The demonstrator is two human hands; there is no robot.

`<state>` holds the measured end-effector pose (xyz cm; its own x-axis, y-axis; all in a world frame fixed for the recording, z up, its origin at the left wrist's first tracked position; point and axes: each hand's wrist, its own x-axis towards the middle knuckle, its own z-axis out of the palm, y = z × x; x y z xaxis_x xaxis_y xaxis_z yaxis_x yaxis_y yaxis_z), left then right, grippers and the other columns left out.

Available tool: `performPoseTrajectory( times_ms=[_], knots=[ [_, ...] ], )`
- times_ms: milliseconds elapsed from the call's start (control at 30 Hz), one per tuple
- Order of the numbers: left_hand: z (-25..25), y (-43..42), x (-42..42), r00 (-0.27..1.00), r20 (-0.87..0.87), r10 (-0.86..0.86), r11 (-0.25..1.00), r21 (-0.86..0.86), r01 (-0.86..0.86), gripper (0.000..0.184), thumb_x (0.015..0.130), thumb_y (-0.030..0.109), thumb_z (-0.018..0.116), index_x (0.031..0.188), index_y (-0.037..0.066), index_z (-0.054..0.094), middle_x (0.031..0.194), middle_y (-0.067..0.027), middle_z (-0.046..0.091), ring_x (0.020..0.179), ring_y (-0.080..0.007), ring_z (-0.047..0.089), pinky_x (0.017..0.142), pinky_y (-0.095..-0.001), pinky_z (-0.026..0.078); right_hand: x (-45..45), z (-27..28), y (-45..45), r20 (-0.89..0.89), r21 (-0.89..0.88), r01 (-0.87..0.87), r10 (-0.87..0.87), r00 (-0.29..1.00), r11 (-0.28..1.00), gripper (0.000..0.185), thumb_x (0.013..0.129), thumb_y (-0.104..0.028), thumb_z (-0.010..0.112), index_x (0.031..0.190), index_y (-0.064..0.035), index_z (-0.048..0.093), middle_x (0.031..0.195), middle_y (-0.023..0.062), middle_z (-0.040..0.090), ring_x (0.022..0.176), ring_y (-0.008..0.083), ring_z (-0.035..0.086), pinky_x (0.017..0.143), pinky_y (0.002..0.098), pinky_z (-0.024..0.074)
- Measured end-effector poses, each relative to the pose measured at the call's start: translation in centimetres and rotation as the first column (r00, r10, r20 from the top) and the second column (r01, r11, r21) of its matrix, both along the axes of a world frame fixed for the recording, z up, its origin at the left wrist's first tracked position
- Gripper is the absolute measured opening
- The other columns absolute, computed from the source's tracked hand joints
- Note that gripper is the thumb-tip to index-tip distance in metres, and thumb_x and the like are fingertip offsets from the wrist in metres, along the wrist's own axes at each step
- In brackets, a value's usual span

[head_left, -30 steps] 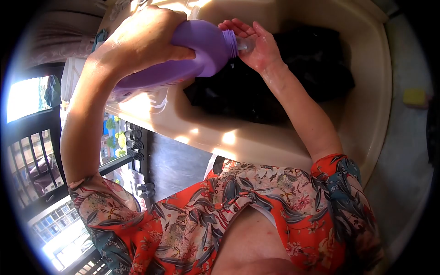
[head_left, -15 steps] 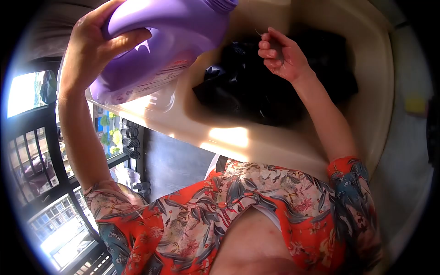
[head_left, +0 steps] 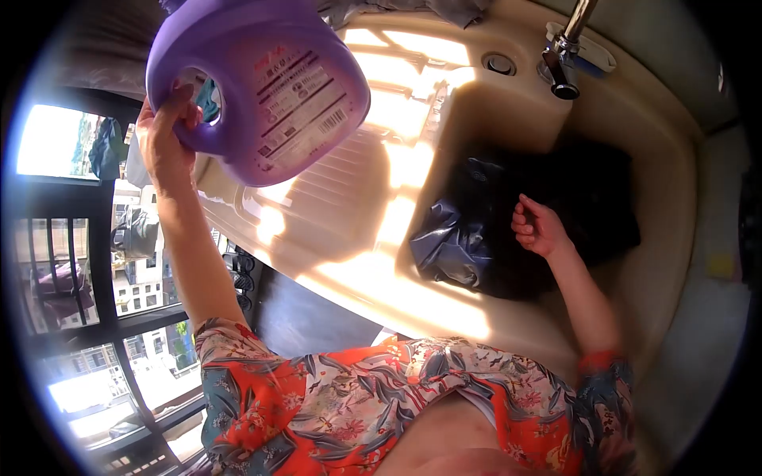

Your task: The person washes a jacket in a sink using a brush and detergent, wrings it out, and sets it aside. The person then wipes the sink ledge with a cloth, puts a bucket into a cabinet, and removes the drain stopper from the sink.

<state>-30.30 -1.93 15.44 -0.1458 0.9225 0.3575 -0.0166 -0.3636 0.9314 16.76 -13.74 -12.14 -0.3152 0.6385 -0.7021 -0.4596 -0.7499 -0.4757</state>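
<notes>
A large purple laundry detergent bottle (head_left: 305, 95) with a printed label and a barcode hangs over the ribbed drainboard at the upper left. My left hand (head_left: 168, 135) is closed round its handle; the bottle's neck is at the top edge of the view, largely cut off. Dark, wet-looking black fabric (head_left: 456, 250) lies in the basin of the beige sink (head_left: 667, 206). Above that fabric is my right hand (head_left: 540, 228), its fingers curled inward. Whatever they hold, if anything, is hidden.
A metal faucet (head_left: 565, 67) juts from the sink's far side, near a round drain fitting (head_left: 499, 63). Grey cloth (head_left: 444, 9) lies at the back edge. Dark-framed windows (head_left: 71, 238) stand at left, and several dark slippers (head_left: 240, 274) are near the floor.
The detergent bottle has swung away from the basin to the left, its neck turning from right to upper left. My right hand stays curled over the fabric. The view has shifted, revealing the faucet.
</notes>
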Motion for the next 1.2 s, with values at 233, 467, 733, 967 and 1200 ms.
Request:
performPoseTrajectory(
  times_ms=[233, 467, 733, 967, 1200],
  knots=[
    [1.1, 10.3, -4.0, 0.956, -0.051, 0.289, 0.94, 0.203, -0.274, 0.014, 0.063, 0.001, 0.067, 0.073, 0.001, 0.056, 0.059, -0.0045, 0.052, 0.046, -0.0136, 0.046, 0.047, -0.0252, 0.039, 1.8, 1.6, -2.9, -0.136, -0.127, 0.125, -0.142, 0.981, 0.984, 0.027, 0.089, -0.033, 0.05, 0.073, -0.0106, 0.05, 0.057, 0.0019, 0.045, 0.044, 0.0101, 0.039, 0.034, 0.0208, 0.0279],
    [2.3, 14.7, -3.7, 0.758, -0.118, 0.641, 0.76, 0.234, -0.606, 0.02, 0.061, 0.007, 0.07, 0.076, 0.0, 0.059, 0.062, -0.0081, 0.059, 0.052, -0.0173, 0.054, 0.053, -0.0282, 0.044, 4.3, 0.6, -8.2, -0.169, -0.146, 0.183, -0.207, 0.964, 0.972, 0.028, 0.09, -0.036, 0.046, 0.073, -0.0138, 0.051, 0.057, 0.0011, 0.046, 0.042, 0.0105, 0.04, 0.033, 0.0215, 0.0287],
    [-3.6, 17.4, -3.3, 0.735, -0.146, 0.662, 0.745, 0.229, -0.626, 0.034, 0.061, 0.019, 0.072, 0.087, -0.001, 0.062, 0.071, -0.01, 0.063, 0.054, -0.0202, 0.059, 0.062, -0.0346, 0.049, 5.5, 1.9, -10.0, -0.145, -0.319, 0.254, -0.312, 0.939, 0.913, 0.033, 0.091, -0.037, 0.044, 0.069, -0.0137, 0.052, 0.053, 0.0014, 0.046, 0.037, 0.0114, 0.038, 0.029, 0.0216, 0.0281],
    [-5.0, 14.4, -8.2, 0.878, -0.203, 0.434, 0.899, 0.163, -0.407, 0.037, 0.075, 0.027, 0.062, 0.1, 0.001, 0.059, 0.094, -0.0126, 0.061, 0.087, -0.0219, 0.057, 0.075, -0.0361, 0.044, 6.0, 0.9, -9.5, -0.179, -0.282, 0.225, -0.282, 0.943, 0.933, 0.033, 0.091, -0.036, 0.043, 0.067, -0.0136, 0.049, 0.049, 0.0018, 0.043, 0.035, 0.0112, 0.036, 0.027, 0.0218, 0.0262],
    [-11.5, 11.5, -8.4, 0.115, -0.979, 0.17, 0.764, 0.057, -0.643, 0.047, 0.072, 0.042, 0.054, 0.104, 0.009, 0.061, 0.104, -0.0181, 0.059, 0.101, -0.0352, 0.054, 0.089, -0.0402, 0.041, 4.7, 2.3, -9.2, 0.142, -0.285, 0.229, -0.195, 0.97, 0.931, 0.036, 0.088, -0.043, 0.045, 0.059, -0.0211, 0.05, 0.046, -0.0043, 0.043, 0.033, 0.01, 0.037, 0.028, 0.0228, 0.0247]
  ],
)
